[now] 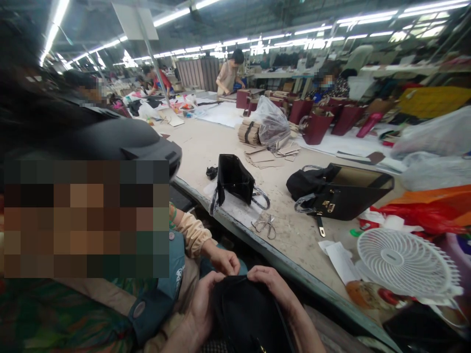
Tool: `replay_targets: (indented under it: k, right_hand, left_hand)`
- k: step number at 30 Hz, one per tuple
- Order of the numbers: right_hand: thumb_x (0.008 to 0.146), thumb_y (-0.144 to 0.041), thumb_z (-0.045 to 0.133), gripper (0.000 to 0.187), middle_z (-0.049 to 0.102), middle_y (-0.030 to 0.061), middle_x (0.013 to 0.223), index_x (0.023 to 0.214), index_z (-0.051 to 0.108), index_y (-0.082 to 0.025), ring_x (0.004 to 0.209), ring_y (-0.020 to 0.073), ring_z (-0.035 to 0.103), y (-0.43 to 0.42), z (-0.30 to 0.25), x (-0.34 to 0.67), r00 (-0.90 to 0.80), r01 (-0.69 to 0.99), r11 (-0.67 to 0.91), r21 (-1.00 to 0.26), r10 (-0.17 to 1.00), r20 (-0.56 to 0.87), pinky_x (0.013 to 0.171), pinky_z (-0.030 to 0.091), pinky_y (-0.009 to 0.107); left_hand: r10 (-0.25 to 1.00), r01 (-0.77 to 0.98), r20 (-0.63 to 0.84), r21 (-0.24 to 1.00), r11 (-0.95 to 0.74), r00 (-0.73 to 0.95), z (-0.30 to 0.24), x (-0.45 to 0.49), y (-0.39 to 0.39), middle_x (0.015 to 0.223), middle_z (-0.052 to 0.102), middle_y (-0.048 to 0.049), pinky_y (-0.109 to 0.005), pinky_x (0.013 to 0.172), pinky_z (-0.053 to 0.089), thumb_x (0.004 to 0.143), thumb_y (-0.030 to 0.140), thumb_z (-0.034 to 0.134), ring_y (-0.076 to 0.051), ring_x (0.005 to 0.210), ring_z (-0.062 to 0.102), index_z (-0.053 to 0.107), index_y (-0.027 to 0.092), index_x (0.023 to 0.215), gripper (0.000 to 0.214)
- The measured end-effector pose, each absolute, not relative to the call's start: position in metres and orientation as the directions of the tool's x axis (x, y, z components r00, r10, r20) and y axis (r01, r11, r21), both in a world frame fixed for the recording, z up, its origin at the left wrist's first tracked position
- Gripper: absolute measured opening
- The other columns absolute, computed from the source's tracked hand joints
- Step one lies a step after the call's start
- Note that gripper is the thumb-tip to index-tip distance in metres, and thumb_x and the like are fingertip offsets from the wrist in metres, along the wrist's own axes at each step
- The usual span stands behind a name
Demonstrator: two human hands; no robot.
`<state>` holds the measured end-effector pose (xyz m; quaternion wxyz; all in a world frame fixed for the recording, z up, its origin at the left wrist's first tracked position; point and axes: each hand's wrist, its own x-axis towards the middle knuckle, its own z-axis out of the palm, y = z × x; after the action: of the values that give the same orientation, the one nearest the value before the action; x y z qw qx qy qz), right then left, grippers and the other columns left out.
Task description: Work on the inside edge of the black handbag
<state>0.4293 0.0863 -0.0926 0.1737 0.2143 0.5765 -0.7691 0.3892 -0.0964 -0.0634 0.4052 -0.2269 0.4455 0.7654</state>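
A black handbag (pixel 248 311) with a bit of gold-coloured metal low on it is held in my lap, cut off by the bottom of the view. My left hand (pixel 204 299) grips its left side near the upper edge. On the other side, my right hand (pixel 270 284) is closed over the top rim, fingers bent onto it. Just beyond the rim is a co-worker's hand (pixel 225 260), its fingers pinched together; whether it touches the bag I cannot tell.
On the table (pixel 206 132) stand a small open black bag (pixel 235 181) and a larger black handbag (pixel 349 193). Scissors (pixel 265 227) lie near the edge. A white fan (pixel 408 264) is at right; maroon bags (pixel 318 125) stand farther back. A co-worker leans close at left.
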Motion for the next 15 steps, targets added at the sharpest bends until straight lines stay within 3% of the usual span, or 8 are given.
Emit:
replay_targets:
  k: [5,10,15]
  right_hand:
    - [0.063,-0.026,0.064,0.012,0.053,-0.0027,0.056,0.062,0.067,-0.015,0.055,0.0112,0.041,0.086,-0.094,0.432,-0.846,0.512,-0.296,-0.807,-0.011,-0.532,0.054,0.03,0.025]
    - [0.062,-0.027,0.064,0.012,0.054,-0.0024,0.056,0.062,0.066,-0.015,0.055,0.0114,0.042,0.082,-0.096,0.432,-0.845,0.511,-0.311,-0.801,-0.011,-0.535,0.055,0.03,0.025]
    - [0.063,-0.026,0.065,0.012,0.057,-0.0015,0.059,0.064,0.067,-0.014,0.057,0.0118,0.044,0.084,-0.096,0.431,-0.845,0.512,-0.313,-0.8,-0.018,-0.534,0.056,0.031,0.025]
  left_hand:
    - [0.317,-0.781,-0.719,0.609,-0.14,-0.618,-0.077,0.388,-0.111,0.067,0.064,0.0006,-0.024,0.06,0.042,0.059,0.022,0.069,-0.016,0.065,0.058,0.064,0.017,0.078,0.02]
    - [0.347,-0.695,-0.661,0.718,0.036,-0.665,-0.083,0.373,-0.119,0.064,0.065,-0.0004,-0.024,0.061,0.041,0.054,0.02,0.077,-0.015,0.063,0.058,0.066,0.014,0.071,0.022]
    - [0.357,-0.648,-0.662,0.741,0.177,-0.659,-0.082,0.367,-0.126,0.062,0.064,0.0008,-0.022,0.053,0.034,0.055,0.025,0.082,-0.012,0.055,0.053,0.07,0.014,0.08,0.03]
